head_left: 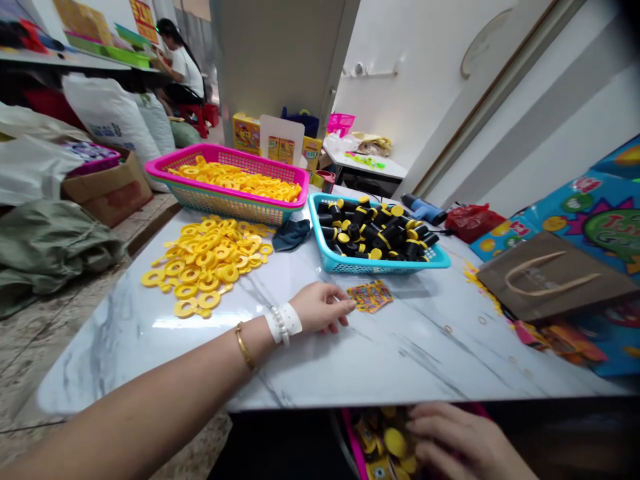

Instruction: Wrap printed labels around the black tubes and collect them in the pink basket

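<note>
Printed slips (370,297) lie on the tabletop (380,360) just in front of the blue basket (373,267), beside the left hand (320,309), its fingers loosely curled, partly apart. Nearer the viewer than the blue basket, below the tabletop edge, the right hand (457,437) overlies a pink-rimmed container (354,448) of yellow pieces (395,441); whether its fingers grip anything cannot be told. Left of the blue basket: heaped yellow rings (207,257).
</note>
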A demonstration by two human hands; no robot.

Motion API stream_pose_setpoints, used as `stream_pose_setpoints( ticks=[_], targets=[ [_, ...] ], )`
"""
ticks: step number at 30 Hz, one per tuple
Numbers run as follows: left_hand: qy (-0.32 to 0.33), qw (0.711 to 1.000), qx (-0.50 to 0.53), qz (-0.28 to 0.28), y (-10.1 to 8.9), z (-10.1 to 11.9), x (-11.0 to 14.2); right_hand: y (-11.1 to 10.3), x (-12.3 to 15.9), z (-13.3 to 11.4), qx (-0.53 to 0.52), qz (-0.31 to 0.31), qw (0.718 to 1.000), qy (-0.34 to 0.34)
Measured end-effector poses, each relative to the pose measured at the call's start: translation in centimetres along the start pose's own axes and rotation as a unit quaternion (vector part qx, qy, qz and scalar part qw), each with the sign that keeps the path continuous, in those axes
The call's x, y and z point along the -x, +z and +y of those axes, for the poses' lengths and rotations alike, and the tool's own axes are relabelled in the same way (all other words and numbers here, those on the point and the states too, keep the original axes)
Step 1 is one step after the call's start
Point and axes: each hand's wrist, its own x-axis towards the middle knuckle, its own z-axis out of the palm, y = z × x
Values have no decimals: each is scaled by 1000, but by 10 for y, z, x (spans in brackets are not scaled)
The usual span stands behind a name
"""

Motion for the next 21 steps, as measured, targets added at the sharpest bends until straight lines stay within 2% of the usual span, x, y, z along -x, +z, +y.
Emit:
stream_pose_setpoints(
  ticks=[3,5,6,8,10,12,14,17,21],
  targets=[
    [13,998,-59,25,0,2,3,-23,-40,13,70,137,988,4],
    [66,983,-144,89,-2,4,5,-44,-87,28,147,230,962,27],
    [102,968,-194,126,-5,5,6,-55,-114,38,188,241,951,44],
    [162,930,-278,177,-10,7,7,-72,-166,57,269,193,937,115],
    [188,909,-320,187,-16,7,6,-82,-206,74,310,129,914,227],
    [191,908,-329,179,-19,6,5,-84,-231,85,302,95,914,253],
    [189,911,-326,165,-19,3,4,-86,-241,89,280,83,928,232],
    [187,922,-310,140,-13,-2,3,-103,-248,93,254,107,938,212],
    [161,951,-226,138,-10,-3,3,-147,-271,114,225,200,922,242]
  ],
)
